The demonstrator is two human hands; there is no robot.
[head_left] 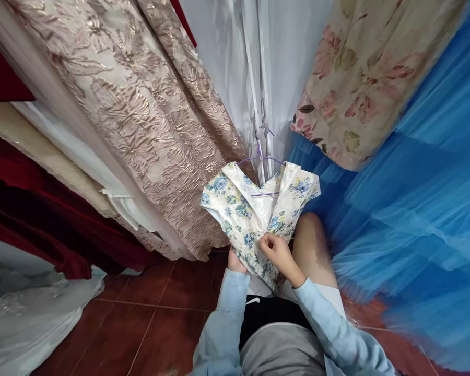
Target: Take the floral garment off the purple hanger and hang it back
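Note:
A small white dress with blue flowers [243,206] hangs on a purple wire hanger [260,156] in front of me. My right hand [279,251] pinches the cloth at the dress's waist, fingers closed on it. My left hand [235,261] is mostly hidden behind the lower part of the same dress and grips it from underneath. Both arms wear light blue sleeves. My bare knee [311,243] shows just right of the dress.
Hanging garments crowd around: a beige-gold brocade gown [141,115] at left, white satin [227,62] behind, a floral cream dress [360,78] and blue tulle [415,209] at right. Dark red cloth [43,224] and a plastic-covered garment [31,313] lie at left. Red floor tiles [152,324] below.

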